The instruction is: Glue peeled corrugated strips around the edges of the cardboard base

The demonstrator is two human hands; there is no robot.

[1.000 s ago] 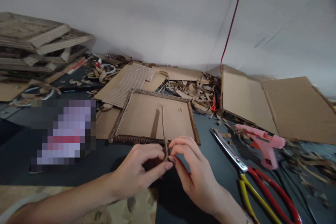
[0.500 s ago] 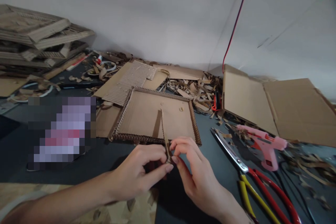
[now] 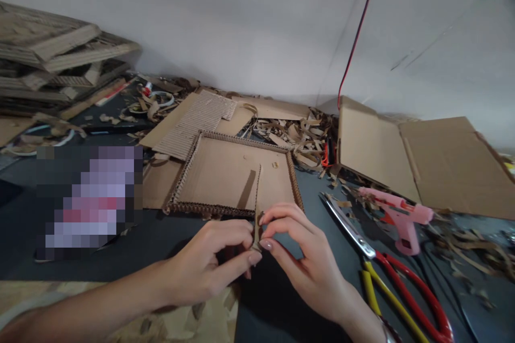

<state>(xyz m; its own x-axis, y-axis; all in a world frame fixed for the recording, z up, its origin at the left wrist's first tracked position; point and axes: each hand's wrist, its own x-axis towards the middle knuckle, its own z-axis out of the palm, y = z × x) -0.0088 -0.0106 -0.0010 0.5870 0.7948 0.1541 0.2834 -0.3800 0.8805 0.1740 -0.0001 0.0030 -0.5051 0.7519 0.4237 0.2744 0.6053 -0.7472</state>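
Two hands pinching one strip, right at the front of the bench! Going left to right: at the far left, a stack of cardboard frames (image 3: 52, 53) leans by the white wall (image 3: 225, 21), and below it sits something pixelated into a blur (image 3: 88, 198), too smeared for me to name. Under my forearm lies a tan cardboard sheet (image 3: 120, 316), at the edge of the dark tabletop (image 3: 161, 241).

Now the action: my left hand (image 3: 205, 262) curls inward, its fingertips (image 3: 252, 258) pressed against a narrow corrugated cardboard strip (image 3: 257, 198). My right hand (image 3: 309, 262) meets it from the other side, thumb and forefinger closed on the same strip, so the hands are nearly touching, with only that strip between them. The strip stands slightly tilted over the front of a square cardboard panel with a corrugated border (image 3: 213, 171). From up here, I can't quite tell if its tip touches the panel.

Behind that panel are a ribbed corrugated sheet (image 3: 193, 123) and a heap of cardboard scraps (image 3: 289, 139). Just right of my right hand lie long-bladed shears with red and yellow handles (image 3: 402, 295), and above them a pink hot glue gun (image 3: 402, 214). Far right, an opened cardboard box (image 3: 418, 161) lies flattened, a red-and-black wire (image 3: 358, 27) hanging behind it.
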